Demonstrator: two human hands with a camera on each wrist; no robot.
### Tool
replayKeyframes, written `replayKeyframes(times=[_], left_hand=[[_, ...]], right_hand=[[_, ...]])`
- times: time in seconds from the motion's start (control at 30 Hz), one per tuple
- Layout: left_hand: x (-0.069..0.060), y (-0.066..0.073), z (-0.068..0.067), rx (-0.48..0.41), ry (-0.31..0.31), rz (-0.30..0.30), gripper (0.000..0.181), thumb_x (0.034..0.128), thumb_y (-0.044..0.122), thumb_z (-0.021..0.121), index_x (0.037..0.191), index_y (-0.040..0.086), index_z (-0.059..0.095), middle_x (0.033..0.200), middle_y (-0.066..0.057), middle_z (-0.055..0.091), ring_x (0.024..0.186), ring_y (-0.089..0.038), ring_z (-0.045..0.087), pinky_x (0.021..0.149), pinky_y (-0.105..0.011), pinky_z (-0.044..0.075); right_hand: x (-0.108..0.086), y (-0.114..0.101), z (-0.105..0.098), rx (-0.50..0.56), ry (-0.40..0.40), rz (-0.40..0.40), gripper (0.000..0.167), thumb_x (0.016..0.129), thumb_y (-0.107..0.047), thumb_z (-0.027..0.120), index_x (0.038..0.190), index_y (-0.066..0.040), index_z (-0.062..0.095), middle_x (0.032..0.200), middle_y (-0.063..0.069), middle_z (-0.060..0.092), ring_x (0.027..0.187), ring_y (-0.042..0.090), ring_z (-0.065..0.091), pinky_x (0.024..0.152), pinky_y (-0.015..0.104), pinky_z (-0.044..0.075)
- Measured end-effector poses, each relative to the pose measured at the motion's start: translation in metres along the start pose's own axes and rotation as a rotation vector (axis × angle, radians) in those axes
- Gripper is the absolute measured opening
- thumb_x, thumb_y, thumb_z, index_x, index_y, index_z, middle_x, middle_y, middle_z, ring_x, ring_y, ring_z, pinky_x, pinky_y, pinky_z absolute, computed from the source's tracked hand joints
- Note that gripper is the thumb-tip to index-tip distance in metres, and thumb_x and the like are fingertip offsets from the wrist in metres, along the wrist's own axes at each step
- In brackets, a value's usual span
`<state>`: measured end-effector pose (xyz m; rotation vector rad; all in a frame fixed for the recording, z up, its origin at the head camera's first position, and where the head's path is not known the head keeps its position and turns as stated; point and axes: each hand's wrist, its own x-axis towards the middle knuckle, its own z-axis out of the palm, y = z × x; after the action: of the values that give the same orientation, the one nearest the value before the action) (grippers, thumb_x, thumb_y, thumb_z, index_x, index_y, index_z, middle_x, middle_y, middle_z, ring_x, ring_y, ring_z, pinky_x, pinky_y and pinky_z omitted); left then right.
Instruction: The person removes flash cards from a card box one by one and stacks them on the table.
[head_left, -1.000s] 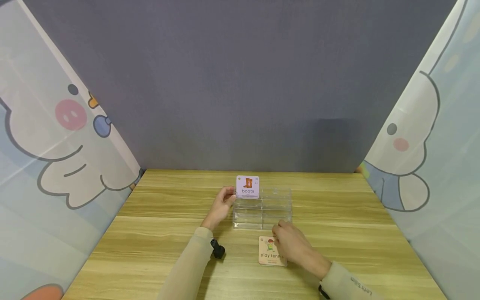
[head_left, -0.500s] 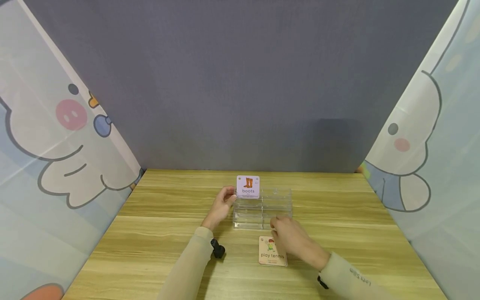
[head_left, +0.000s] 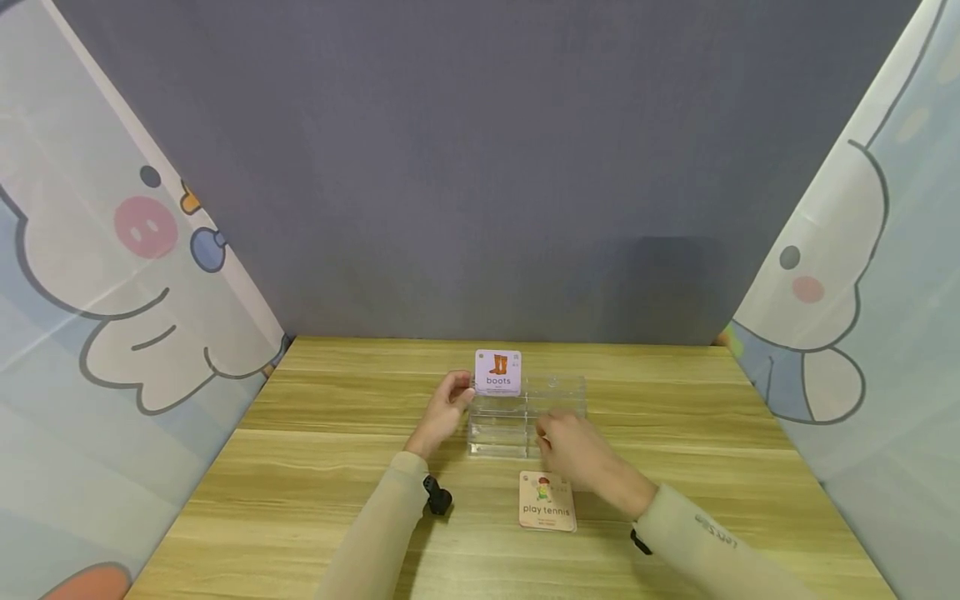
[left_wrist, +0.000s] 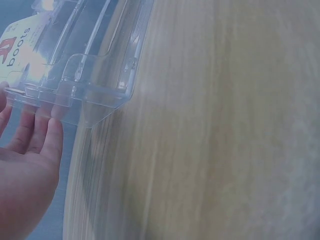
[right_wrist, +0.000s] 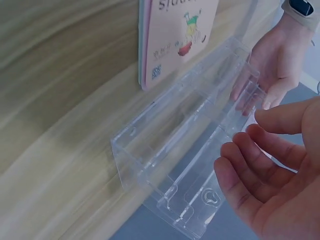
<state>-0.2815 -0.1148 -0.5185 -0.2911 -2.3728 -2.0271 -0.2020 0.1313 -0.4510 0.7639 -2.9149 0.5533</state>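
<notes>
A clear plastic tiered holder stands on the table, divided down the middle. My left hand grips its upper left side; in the left wrist view its fingers reach behind the plastic edge. A lilac "boots" card stands in the top left slot, beside that hand. My right hand hovers over the holder's lower right part. In the right wrist view its fingers are loosely bent, a gap shows at the thumb, and no card is visible between them. A "play tennis" card stack lies in front of the holder.
The wooden table spreads around the holder. A grey panel rises behind it, and cartoon-printed curtains stand at both sides. A small black device sits at the left wrist.
My right hand has moved away from the "play tennis" cards, up and slightly left over the holder, so more of the top card shows. The left hand keeps its place at the holder.
</notes>
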Motion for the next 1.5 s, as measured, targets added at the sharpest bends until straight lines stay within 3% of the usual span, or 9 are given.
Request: replayKeyframes(times=[0.33,0.57,0.7,0.83,0.93,1.3,1.5], left_hand=[[0.0,0.0,0.001,-0.003,-0.005,-0.006,0.03,0.1043,0.005,0.054,0.134,0.002,0.053,0.128,-0.015,0.057,0.116,-0.028,0.054,0.095,-0.038,0.049],[0.001,0.001,0.001,-0.003,-0.006,-0.002,0.031,0.1041,0.003,0.053,0.135,-0.001,0.052,0.128,-0.018,0.057,0.116,-0.029,0.054,0.094,-0.038,0.049],[-0.006,0.018,0.001,-0.005,-0.013,0.011,0.03,0.1025,-0.002,0.053,0.132,-0.008,0.051,0.126,-0.022,0.057,0.114,-0.032,0.055,0.094,-0.037,0.05],[-0.005,0.016,0.001,-0.002,0.0,0.03,0.029,0.1018,-0.002,0.054,0.131,-0.007,0.052,0.125,-0.021,0.058,0.114,-0.032,0.055,0.096,-0.038,0.048],[0.001,0.002,0.001,-0.005,0.007,0.031,0.03,0.1025,0.001,0.054,0.132,-0.004,0.052,0.127,-0.019,0.058,0.116,-0.032,0.055,0.098,-0.04,0.048],[0.0,0.002,0.002,-0.004,-0.002,0.005,0.031,0.1036,0.0,0.052,0.135,-0.004,0.051,0.129,-0.02,0.056,0.118,-0.032,0.054,0.098,-0.044,0.049],[-0.008,0.022,0.0,-0.016,-0.022,0.012,0.031,0.103,-0.002,0.051,0.133,-0.007,0.05,0.127,-0.022,0.056,0.116,-0.034,0.054,0.099,-0.051,0.048]], right_hand=[[0.01,0.002,-0.007,-0.028,0.069,-0.049,0.01,0.089,-0.006,0.072,0.081,-0.01,0.068,0.072,-0.007,0.053,0.063,0.006,0.047,0.054,0.021,0.044],[0.021,0.001,-0.015,-0.02,0.082,-0.041,0.011,0.09,-0.008,0.072,0.082,-0.012,0.068,0.074,-0.006,0.055,0.063,0.006,0.047,0.054,0.021,0.044],[0.027,0.001,-0.017,-0.02,0.118,-0.049,0.009,0.092,-0.011,0.073,0.083,-0.011,0.07,0.076,-0.005,0.057,0.065,0.006,0.049,0.056,0.022,0.045],[0.032,0.0,-0.019,-0.013,0.167,-0.056,0.009,0.091,-0.012,0.075,0.084,-0.01,0.069,0.076,-0.005,0.057,0.068,0.009,0.049,0.058,0.024,0.045],[0.036,0.0,-0.019,-0.007,0.191,-0.054,0.008,0.091,-0.013,0.075,0.087,-0.009,0.069,0.078,-0.004,0.058,0.07,0.01,0.05,0.059,0.024,0.046],[0.049,0.004,-0.021,-0.001,0.302,-0.074,0.011,0.089,-0.01,0.077,0.095,-0.003,0.073,0.09,0.007,0.068,0.078,0.02,0.06,0.065,0.032,0.053],[0.057,0.004,-0.024,0.015,0.332,-0.083,0.012,0.09,-0.011,0.076,0.096,-0.002,0.072,0.091,0.007,0.068,0.078,0.019,0.059,0.064,0.032,0.052]])
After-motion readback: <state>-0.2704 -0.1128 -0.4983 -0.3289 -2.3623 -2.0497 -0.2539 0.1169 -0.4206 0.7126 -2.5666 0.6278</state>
